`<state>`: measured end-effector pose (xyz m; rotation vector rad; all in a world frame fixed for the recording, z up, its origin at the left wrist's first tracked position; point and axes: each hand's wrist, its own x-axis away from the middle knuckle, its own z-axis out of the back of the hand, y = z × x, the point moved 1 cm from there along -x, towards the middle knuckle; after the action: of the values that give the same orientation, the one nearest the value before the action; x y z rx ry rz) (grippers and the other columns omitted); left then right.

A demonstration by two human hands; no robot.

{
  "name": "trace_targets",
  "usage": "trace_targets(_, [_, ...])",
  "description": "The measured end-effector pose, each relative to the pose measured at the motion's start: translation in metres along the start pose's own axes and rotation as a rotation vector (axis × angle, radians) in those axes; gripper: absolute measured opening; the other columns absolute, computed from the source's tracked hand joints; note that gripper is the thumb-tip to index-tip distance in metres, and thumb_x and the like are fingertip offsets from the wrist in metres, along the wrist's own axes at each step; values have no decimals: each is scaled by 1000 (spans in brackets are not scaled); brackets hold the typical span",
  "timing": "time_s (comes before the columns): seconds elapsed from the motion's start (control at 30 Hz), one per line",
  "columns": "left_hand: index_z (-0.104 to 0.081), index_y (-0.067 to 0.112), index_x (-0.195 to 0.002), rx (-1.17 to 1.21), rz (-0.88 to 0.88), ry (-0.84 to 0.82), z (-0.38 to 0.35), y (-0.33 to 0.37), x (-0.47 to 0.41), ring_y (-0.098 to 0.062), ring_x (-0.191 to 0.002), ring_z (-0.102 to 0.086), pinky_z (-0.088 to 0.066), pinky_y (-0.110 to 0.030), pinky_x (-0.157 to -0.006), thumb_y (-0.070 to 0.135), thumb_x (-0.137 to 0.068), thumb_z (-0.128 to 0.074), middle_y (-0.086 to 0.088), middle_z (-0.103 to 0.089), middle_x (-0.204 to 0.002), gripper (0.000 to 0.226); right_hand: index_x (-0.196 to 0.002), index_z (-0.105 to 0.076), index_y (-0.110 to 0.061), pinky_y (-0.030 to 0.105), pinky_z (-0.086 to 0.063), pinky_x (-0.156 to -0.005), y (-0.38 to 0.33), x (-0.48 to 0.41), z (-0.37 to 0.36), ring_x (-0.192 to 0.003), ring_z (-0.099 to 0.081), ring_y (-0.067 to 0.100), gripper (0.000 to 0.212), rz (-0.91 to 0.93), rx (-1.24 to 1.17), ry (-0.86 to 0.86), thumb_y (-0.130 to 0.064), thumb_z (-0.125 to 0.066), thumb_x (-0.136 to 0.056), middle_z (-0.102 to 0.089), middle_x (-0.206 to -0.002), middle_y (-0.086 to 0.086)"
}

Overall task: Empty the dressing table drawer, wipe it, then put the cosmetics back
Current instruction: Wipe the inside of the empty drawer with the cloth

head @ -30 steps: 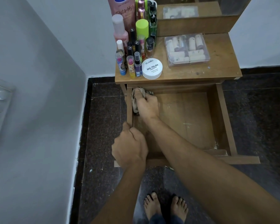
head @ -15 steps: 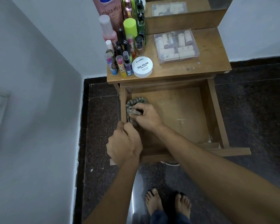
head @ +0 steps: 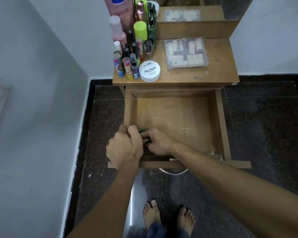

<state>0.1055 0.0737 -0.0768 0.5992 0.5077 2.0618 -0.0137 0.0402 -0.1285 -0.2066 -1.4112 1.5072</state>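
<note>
Wooden drawer (head: pixel 175 114) stands wide open.
Crumpled cloth (head: pixel 143 130) lies in its front-left corner; cosmetics (head: pixel 133 55) stand clustered on the tabletop's (head: pixel 218 74) left.

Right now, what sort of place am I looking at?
Probably a bedroom corner at home: a small wooden dressing table with a mirror behind it, a crowd of cosmetics on top, and its drawer pulled open.

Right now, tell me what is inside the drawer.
A patterned cloth, gripped by the right hand in the near left corner; otherwise bare drawer floor. The left hand also hides part of it.
</note>
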Motion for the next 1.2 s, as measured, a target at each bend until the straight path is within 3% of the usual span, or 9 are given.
trace_targets(0.1, [-70,14,-98,-8,-10,5,1,0,1,-39,-89,-63,-45,-43,-80,46,-86,-25,-17,-69,-91,57,-116,-74,-21,26,-51,-77,-9,3,7,-91,-64,13,51,-14,126,-114,13,-51,-85,-70,-94,-5])
trace_targets(0.3, [-68,15,-101,-15,-27,9,-2,-2,-1,-40,-90,-63,-45,-43,-79,45,-87,-27,-17,-70,-93,54,-126,-70,-25,35,-54,-92,-17,4,21,-99,-63,16,52,20,339,-224,8,-54,-89,-67,-97,-7])
trace_targets(0.57, [-68,15,-99,-28,-58,19,-5,-3,-1,-39,-90,-62,-36,-41,-76,45,-88,-28,-16,-70,-92,51,-110,-73,-25,38,-57,-96,17,28,69,-106,-68,14,47,-79,342,-345,12,-51,-90,-72,-116,-1])
trace_targets(0.7, [-68,16,-99,-39,-57,20,-5,-3,-2,-39,-89,-62,-42,-43,-79,45,-87,-28,-15,-70,-90,51,-101,-71,-41,36,-55,-98,33,51,97,-110,-66,10,51,-140,337,-387,7,-55,-93,-71,-117,-7])
trace_targets(0.87, [-68,15,-99,-43,-57,20,-6,-5,-3,-39,-86,-63,-39,-41,-75,47,-86,-27,-14,-70,-88,53,-95,-65,-52,38,-55,-99,43,65,120,-114,-64,13,62,-147,595,-399,9,-54,-89,-69,-121,-10])
trace_targets(1.0, [-66,15,-95,-48,-56,19,-6,-5,-2,-38,-84,-63,-38,-41,-74,47,-84,-28,-12,-69,-85,50,-118,-68,-41,43,-55,-99,40,68,133,-117,-62,23,54,-178,870,-486,2,-55,-88,-65,-125,-1])
trace_targets(1.07, [-66,15,-97,-60,-60,21,-6,-6,-3,-39,-85,-64,-41,-42,-75,48,-83,-28,-13,-70,-86,52,-114,-70,-38,38,-57,-95,31,78,142,-116,-63,18,51,-177,847,-446,3,-54,-88,-68,-122,-4])
trace_targets(1.13, [-66,14,-103,-71,-66,22,-7,-6,-3,-40,-86,-65,-46,-44,-79,49,-82,-27,-14,-71,-88,57,-102,-70,-37,30,-57,-89,22,92,151,-110,-65,9,46,-137,624,-239,5,-53,-90,-71,-112,-11])
trace_targets(1.2, [-66,14,-109,-85,-69,15,-8,-6,-3,-40,-87,-65,-47,-45,-81,50,-82,-26,-14,-72,-90,60,-110,-71,-34,28,-57,-90,17,102,150,-107,-66,3,42,-60,457,4,2,-56,-94,-72,-110,-12])
